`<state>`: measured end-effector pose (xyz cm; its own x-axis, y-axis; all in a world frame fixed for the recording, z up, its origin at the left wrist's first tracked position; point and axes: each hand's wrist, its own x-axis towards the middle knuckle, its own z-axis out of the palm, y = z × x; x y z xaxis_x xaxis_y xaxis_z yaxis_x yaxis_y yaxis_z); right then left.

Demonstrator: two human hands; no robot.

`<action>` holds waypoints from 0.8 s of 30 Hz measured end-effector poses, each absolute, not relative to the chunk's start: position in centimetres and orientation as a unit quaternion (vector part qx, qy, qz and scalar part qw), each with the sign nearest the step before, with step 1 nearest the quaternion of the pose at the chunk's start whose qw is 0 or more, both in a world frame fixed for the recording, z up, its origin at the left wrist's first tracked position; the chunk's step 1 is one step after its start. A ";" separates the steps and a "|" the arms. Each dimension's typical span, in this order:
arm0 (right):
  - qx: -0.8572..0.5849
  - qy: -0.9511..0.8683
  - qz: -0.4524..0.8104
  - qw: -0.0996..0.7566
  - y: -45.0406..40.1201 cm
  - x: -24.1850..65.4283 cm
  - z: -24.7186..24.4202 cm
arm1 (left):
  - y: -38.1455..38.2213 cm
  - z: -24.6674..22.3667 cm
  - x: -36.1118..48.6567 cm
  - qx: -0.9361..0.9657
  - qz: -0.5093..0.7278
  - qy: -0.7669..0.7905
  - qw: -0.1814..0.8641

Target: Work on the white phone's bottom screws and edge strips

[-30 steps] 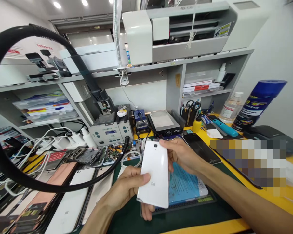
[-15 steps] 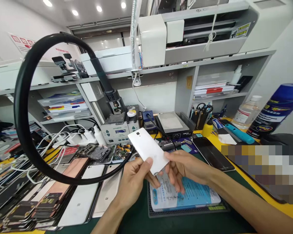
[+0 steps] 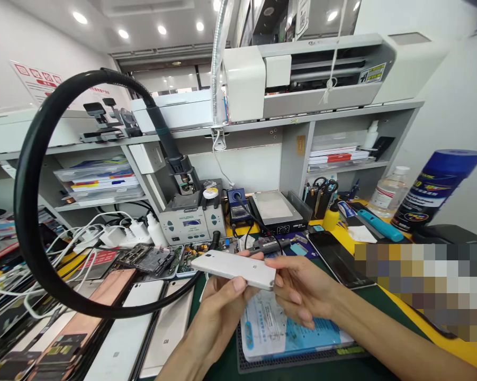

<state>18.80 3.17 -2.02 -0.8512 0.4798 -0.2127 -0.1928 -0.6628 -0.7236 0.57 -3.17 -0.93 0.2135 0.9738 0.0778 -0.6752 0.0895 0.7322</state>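
A white smartphone (image 3: 238, 267) is held in the air, back side up, tilted so that its near long edge shows. My left hand (image 3: 222, 301) is closed around it from below, with the thumb on the near edge. At the phone's right end, my right hand (image 3: 302, 286) pinches the corner between thumb and forefinger, its other fingers curled loosely beneath. Below both hands lies a blue and white packet (image 3: 297, 333) on a dark ridged mat (image 3: 302, 360). The phone's screen side is hidden.
A thick black hose (image 3: 27, 227) loops across the left side, near several phones (image 3: 123, 328). Behind stand a grey soldering station (image 3: 190, 225) and a flat heating plate (image 3: 276, 206). A dark phone (image 3: 337, 259), a bottle (image 3: 389, 190) and a spray can (image 3: 437, 188) are at right.
The phone has tipped from showing its full back to a flatter, edge-on angle, and lies more level. Both hands have turned with it and sit slightly lower. The camera view has shifted a little.
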 end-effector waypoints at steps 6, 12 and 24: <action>-0.201 -0.423 0.846 0.254 1.8 18.6 -0.4 | -4.0 -1.6 0.8 0.375 0.660 0.324 0.565; -0.175 -0.464 0.816 0.297 1.2 18.6 0.0 | -4.3 -1.9 0.5 0.464 0.640 0.351 0.502; -0.169 -0.540 0.776 0.280 1.1 19.4 0.5 | -4.6 -0.3 -0.1 0.560 0.611 0.381 0.410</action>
<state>19.43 1.10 0.49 -0.7864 0.6165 0.0398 -0.2511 -0.2601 -0.9323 -0.12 -4.64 -0.31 -0.0376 0.9273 0.3724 -0.0749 -0.3742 0.9243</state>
